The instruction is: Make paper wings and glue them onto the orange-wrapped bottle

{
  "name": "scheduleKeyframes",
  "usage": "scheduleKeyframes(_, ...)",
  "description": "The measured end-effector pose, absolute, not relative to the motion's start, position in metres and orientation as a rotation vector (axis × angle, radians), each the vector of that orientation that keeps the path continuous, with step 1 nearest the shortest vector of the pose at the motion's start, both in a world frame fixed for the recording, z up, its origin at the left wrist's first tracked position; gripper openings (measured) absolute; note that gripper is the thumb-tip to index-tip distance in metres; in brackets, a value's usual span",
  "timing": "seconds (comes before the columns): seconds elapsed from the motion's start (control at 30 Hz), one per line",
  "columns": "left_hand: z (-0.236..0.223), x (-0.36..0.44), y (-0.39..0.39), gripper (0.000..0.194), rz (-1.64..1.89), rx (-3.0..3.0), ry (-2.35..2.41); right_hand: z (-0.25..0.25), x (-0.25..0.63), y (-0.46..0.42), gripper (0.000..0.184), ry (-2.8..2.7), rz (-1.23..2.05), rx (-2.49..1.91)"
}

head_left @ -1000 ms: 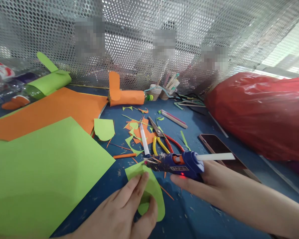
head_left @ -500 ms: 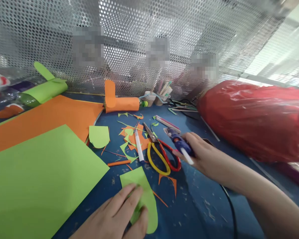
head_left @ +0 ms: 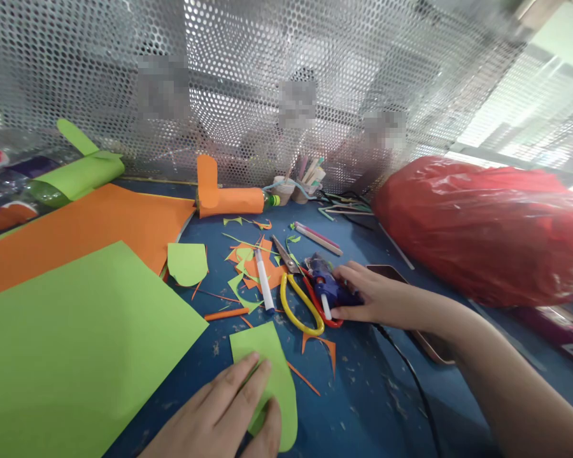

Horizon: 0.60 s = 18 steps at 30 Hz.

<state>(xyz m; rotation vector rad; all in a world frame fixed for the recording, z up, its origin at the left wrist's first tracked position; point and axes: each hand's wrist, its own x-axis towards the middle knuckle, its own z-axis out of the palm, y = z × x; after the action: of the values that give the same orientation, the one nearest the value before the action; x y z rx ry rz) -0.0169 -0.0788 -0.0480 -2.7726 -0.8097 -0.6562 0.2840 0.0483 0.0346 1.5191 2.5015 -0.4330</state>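
Note:
My left hand (head_left: 219,407) presses on a green paper piece (head_left: 260,337) with one rounded end, its fingers and thumb closed on a folded part that they partly hide. To the right, my right hand (head_left: 372,296) grips a blue hot glue gun (head_left: 327,286) with a white glue stick poking out of its back. The glue gun lies low over the red handle of the scissors (head_left: 303,318), partly covering it; whether it rests on the table I cannot tell. A white marker (head_left: 264,280) lies left of the scissors, on orange and green paper scraps (head_left: 248,270).
Large green (head_left: 90,343) and orange sheets (head_left: 90,219) cover the left side. An orange-wrapped bottle (head_left: 236,200) lies at the back, a green-wrapped bottle (head_left: 83,178) farther left. A red plastic bag (head_left: 477,229) bulges at right. A phone (head_left: 432,346) and black cord (head_left: 410,375) lie near my right forearm.
My right hand has moved left and down with the glue gun, turning it, and it is now over the scissors' red handle. More of the phone shows. My left hand stays on the green piece.

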Motion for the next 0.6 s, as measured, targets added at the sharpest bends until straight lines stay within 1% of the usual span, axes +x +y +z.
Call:
scheduleKeyframes(0.07, -0.047, -0.017, -0.079, 0.024, -0.645, -2.786, -0.830, 0.043, 0.287, 0.045, 0.051, 2.506, -0.413, 1.563)
scheduleKeyframes(0.13, -0.047, -0.016, -0.079, 0.022, -0.645, -2.789, -0.838, 0.052, 0.283, 0.039, 0.044, 2.567, -0.308, 1.671)
scheduleKeyframes(0.2, -0.048, -0.015, -0.080, 0.022, -0.665, -2.781, -0.842, 0.059, 0.268, 0.031, 0.032, 2.687, -0.160, 1.775)
scheduleKeyframes(0.27, -0.051, -0.012, -0.080, 0.024, -0.680, -2.752, -0.860, 0.062, 0.243, 0.022, 0.016, 2.854, -0.151, 1.801)
scheduleKeyframes(0.33, -0.053, -0.009, -0.081, 0.025, -0.683, -2.710, -0.888, 0.058, 0.212, 0.015, 0.009, 3.054, -0.313, 1.515)
scheduleKeyframes(0.37, -0.054, -0.009, -0.081, 0.024, -0.673, -2.699, -0.893, 0.055, 0.196, 0.014, 0.010, 3.128, -0.364, 1.321)
scheduleKeyframes(0.4, -0.054, -0.008, -0.081, 0.024, -0.663, -2.696, -0.894, 0.050, 0.182, 0.013, 0.011, 3.197, -0.369, 1.102)
scheduleKeyframes(0.43, -0.054, -0.008, -0.081, 0.023, -0.654, -2.698, -0.889, 0.045, 0.169, 0.014, 0.012, 3.189, -0.326, 0.979)
scheduleKeyframes(0.53, -0.049, -0.010, -0.082, 0.023, -0.627, -2.719, -0.849, 0.030, 0.145, 0.023, 0.010, 3.113, -0.220, 0.868)
scheduleKeyframes(0.6, -0.046, -0.012, -0.082, 0.022, -0.625, -2.735, -0.835, 0.022, 0.137, 0.029, 0.008, 3.083, -0.227, 0.855)
